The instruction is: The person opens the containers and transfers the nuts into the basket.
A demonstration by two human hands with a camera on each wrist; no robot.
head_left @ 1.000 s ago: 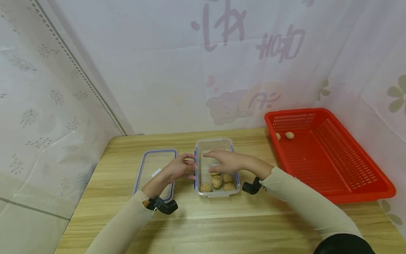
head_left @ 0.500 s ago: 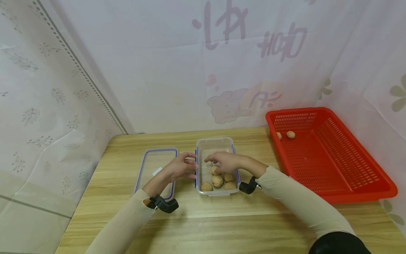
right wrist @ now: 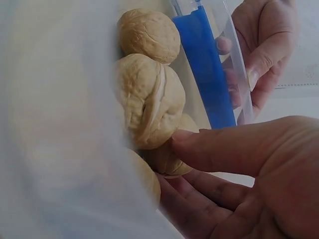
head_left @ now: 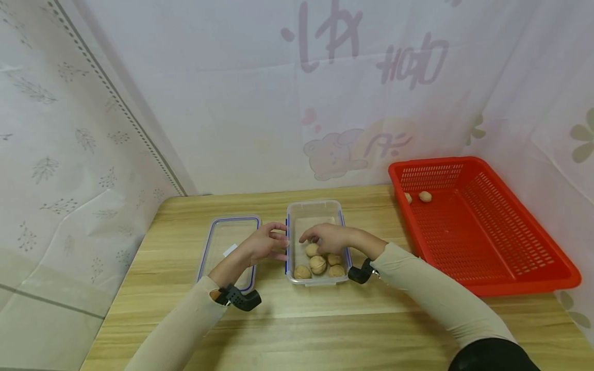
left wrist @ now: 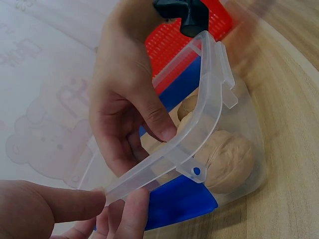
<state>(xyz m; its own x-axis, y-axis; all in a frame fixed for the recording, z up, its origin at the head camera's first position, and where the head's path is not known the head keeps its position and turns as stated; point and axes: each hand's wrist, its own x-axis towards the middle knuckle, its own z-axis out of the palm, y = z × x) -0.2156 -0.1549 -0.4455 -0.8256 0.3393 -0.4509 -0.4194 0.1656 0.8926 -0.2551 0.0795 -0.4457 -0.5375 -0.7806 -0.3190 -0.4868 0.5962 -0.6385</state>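
A clear plastic food box (head_left: 313, 211) with blue side latches stands on the table, with several walnuts (head_left: 317, 265) gathered toward its near end. My left hand (head_left: 265, 243) is at the left wall; in the left wrist view its thumb and fingers (left wrist: 134, 211) pinch the rim. Inside the box, my right hand (head_left: 330, 237) reaches down among the walnuts. The right wrist view has its thumb on a walnut (right wrist: 168, 160) and its fingers on the other side, pinching it. A larger walnut (right wrist: 154, 99) lies against that one.
Left of the box, the clear lid (head_left: 221, 234) with a blue seal lies flat, partly under my left forearm. A red plastic basket (head_left: 457, 232) stands at the right, with a walnut (head_left: 425, 197) and part of another at its far left corner. A printed curtain hangs behind the table.
My right hand has shifted slightly and lowered into the box, its thumb and fingers coming onto a walnut, which now shows more. My left hand stays at the rim.
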